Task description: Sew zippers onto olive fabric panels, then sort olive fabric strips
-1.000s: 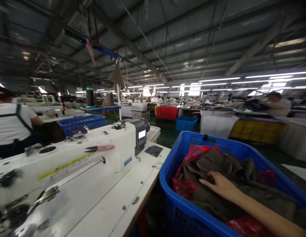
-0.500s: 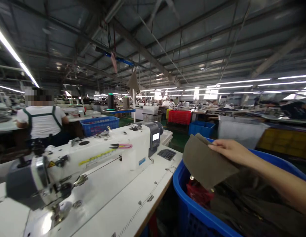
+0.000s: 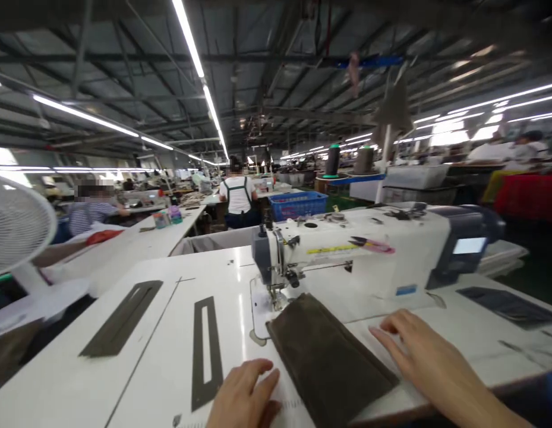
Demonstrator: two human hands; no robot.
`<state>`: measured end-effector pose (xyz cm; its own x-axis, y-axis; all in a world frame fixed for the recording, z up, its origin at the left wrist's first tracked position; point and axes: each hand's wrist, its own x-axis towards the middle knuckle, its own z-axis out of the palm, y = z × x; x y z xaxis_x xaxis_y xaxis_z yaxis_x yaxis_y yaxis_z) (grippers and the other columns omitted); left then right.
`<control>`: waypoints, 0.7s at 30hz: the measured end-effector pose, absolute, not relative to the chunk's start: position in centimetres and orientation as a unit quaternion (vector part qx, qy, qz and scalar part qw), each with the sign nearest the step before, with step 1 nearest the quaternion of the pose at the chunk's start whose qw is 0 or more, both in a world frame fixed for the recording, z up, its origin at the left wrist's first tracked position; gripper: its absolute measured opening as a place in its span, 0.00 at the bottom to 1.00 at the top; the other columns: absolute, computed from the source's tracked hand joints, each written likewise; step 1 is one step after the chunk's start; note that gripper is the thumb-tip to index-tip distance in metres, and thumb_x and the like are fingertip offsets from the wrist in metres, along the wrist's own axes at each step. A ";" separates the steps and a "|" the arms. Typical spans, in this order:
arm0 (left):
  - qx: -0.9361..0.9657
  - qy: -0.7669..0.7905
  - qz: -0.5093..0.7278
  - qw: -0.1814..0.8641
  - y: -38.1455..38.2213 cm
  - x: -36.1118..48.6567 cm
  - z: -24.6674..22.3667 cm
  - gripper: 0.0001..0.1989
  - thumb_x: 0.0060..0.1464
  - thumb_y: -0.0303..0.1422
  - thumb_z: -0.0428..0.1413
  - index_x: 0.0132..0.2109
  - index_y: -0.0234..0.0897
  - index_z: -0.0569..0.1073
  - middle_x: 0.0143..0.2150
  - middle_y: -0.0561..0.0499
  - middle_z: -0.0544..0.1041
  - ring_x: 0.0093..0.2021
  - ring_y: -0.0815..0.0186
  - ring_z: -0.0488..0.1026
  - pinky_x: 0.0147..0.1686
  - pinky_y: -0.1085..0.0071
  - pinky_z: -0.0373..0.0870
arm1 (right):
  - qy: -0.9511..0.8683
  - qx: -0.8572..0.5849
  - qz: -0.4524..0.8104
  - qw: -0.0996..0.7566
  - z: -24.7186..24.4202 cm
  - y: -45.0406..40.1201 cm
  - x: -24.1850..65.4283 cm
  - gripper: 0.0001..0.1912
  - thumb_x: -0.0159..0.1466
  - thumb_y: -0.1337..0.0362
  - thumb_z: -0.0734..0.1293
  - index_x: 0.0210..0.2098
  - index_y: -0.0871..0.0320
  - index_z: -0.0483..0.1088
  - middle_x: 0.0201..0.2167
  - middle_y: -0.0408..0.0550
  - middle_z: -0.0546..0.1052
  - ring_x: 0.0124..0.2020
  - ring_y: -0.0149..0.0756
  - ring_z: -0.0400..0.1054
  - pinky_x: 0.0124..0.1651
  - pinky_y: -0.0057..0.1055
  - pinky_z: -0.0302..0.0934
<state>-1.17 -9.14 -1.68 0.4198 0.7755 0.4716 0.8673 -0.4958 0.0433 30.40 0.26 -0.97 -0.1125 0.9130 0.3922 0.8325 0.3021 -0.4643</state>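
Observation:
A dark olive folded fabric piece (image 3: 331, 362) lies on the white sewing machine table, its far end close by the presser foot (image 3: 278, 300) of the sewing machine (image 3: 369, 255). To its left is my left hand (image 3: 244, 395), fingers bent and apart, with nothing seen in them. My right hand (image 3: 429, 362) hovers on the right side of the fabric, thumb and fingers spread and holding nothing. Left of my left hand lies a flat olive frame with a long slot (image 3: 207, 351). Another slotted olive piece (image 3: 124, 318) rests farther left.
Pink-handled thread snips (image 3: 374, 245) lie on the machine arm. A white fan (image 3: 19, 226) stands at the left edge. Beyond the machine are a blue basket (image 3: 297, 205), thread cones (image 3: 333, 161) and a co-worker in a white shirt (image 3: 239, 193).
My view has swung left from the blue basket of garments to the table. My right hand no longer pinches the olive fabric; one lies on the table. My left hand has come into view.

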 end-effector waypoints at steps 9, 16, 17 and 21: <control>-0.787 -0.579 -0.211 -0.020 -6.9 2.1 -1.1 0.16 0.48 0.23 0.58 0.44 0.41 0.74 0.40 0.47 0.72 0.41 0.56 0.69 0.40 0.59 0.69 | -0.805 -0.535 0.109 0.231 -1.7 3.5 23.8 0.12 0.50 0.53 0.66 0.24 0.54 0.62 0.25 0.46 0.72 0.28 0.41 0.67 0.31 0.34 0.57; -0.514 -0.621 -0.417 -0.420 -7.8 1.6 -0.3 0.08 0.58 0.27 0.44 0.43 0.34 0.65 0.39 0.43 0.72 0.33 0.61 0.75 0.26 0.67 0.71 | -0.673 -0.510 0.424 0.327 -0.3 3.7 25.1 0.16 0.48 0.49 0.65 0.19 0.53 0.61 0.21 0.43 0.70 0.27 0.40 0.67 0.28 0.32 0.61; -0.446 -0.609 -0.438 -0.488 -7.6 1.9 -0.3 0.07 0.59 0.29 0.43 0.43 0.34 0.62 0.39 0.43 0.72 0.29 0.62 0.76 0.21 0.70 0.70 | -0.606 -0.532 0.477 0.350 0.1 3.5 25.4 0.14 0.46 0.50 0.68 0.21 0.53 0.63 0.23 0.44 0.72 0.29 0.41 0.68 0.30 0.31 0.63; -0.321 -0.518 -0.452 -0.651 -5.9 3.3 -0.7 0.07 0.60 0.30 0.44 0.44 0.33 0.56 0.35 0.43 0.74 0.23 0.62 0.76 0.17 0.72 0.69 | -0.306 -0.537 0.707 0.345 1.2 2.8 26.2 0.14 0.41 0.65 0.71 0.30 0.53 0.70 0.28 0.46 0.78 0.35 0.45 0.73 0.38 0.33 0.68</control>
<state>3.25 -5.87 -0.65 0.0539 0.9214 -0.3848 -0.2563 0.3852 0.8865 26.15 2.77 1.18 -0.1858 0.8159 -0.5475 -0.1584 -0.5748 -0.8028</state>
